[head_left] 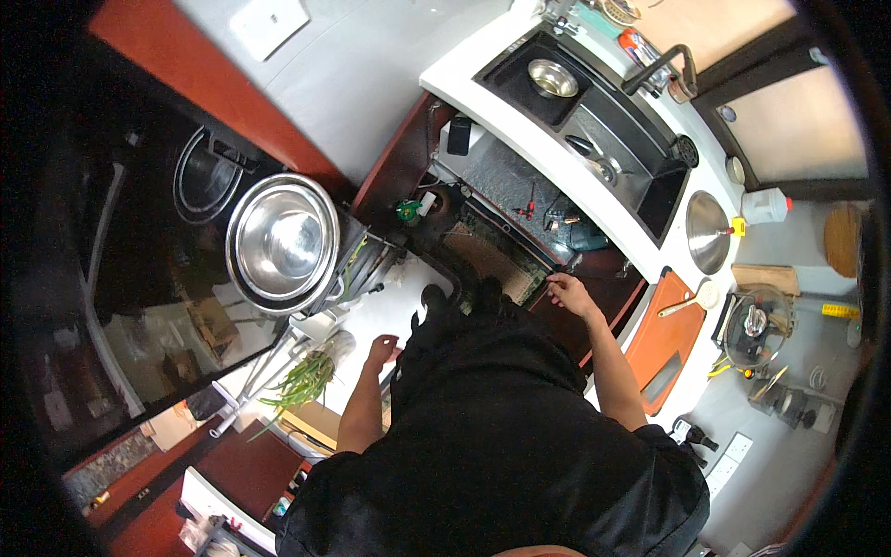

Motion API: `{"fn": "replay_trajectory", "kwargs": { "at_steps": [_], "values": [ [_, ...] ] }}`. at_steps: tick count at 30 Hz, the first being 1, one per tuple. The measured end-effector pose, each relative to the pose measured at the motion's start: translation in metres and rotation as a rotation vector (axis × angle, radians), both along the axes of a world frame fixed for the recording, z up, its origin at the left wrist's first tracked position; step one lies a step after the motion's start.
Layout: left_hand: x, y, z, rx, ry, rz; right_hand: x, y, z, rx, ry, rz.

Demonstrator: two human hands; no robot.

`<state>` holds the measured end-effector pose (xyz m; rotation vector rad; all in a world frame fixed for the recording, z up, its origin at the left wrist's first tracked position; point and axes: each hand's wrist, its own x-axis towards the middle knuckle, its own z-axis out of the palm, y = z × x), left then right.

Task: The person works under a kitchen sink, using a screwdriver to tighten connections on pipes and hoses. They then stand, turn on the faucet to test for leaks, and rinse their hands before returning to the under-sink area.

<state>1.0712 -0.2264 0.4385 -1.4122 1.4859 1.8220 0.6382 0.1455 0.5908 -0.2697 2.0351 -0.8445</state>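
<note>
Right hand: at the red-brown cabinet door, the right hand has its fingertips drawn together; whether they grip its edge, I cannot tell.
Left hand: the left hand hangs loosely curled, apart from the cabinet, with nothing visible in it.
Open cabinet: the cabinet gapes below the sink, in front of the person; a finger could be pinched if the door swung while the hand is at its edge.
Bench edge: the white bench overhangs the opening, so a head could knock it on rising from a deep bend.
Red-handled tool: this tool lies loose on the cabinet floor among dark clutter; a careless reach could scatter it.
Mat: the brown mat with its greenish border looks woven; a raised edge could catch a foot.
Metal bowls: the nested bowls are round, smooth and shiny; an elbow swung left could tip them.
Chopping board: the orange board is flat and rectangular with rounded corners, the pale spoon across it; a bump could slide the spoon off.
Spring onions: limp green stalks, long and thin, splay outward.
</note>
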Motion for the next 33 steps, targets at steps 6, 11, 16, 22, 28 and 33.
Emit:
{"fn": "replay_trajectory", "kwargs": {
  "at_steps": [6,11,16,22,28,33],
  "values": [
    [0.009,-0.031,0.015,0.204,0.073,0.143,0.014,0.023,-0.011,-0.01,-0.084,0.002],
    [-0.06,-0.033,0.05,-0.015,-0.025,-0.069,0.028,0.108,-0.056,0.172,-0.301,-0.285],
    [-0.121,-0.039,0.071,-0.049,0.03,-0.105,0.041,0.136,-0.063,0.14,-0.429,-0.655],
    [-0.168,-0.039,0.097,-0.089,0.003,-0.5,0.036,0.12,-0.093,0.077,-0.306,-0.575],
    [-0.154,-0.033,0.079,-0.198,0.151,-0.585,0.025,0.09,-0.085,-0.014,-0.257,-0.507],
    [-0.138,-0.056,0.055,0.049,0.05,-0.343,0.035,0.107,-0.099,0.069,-0.176,-0.575]
  ]
}}
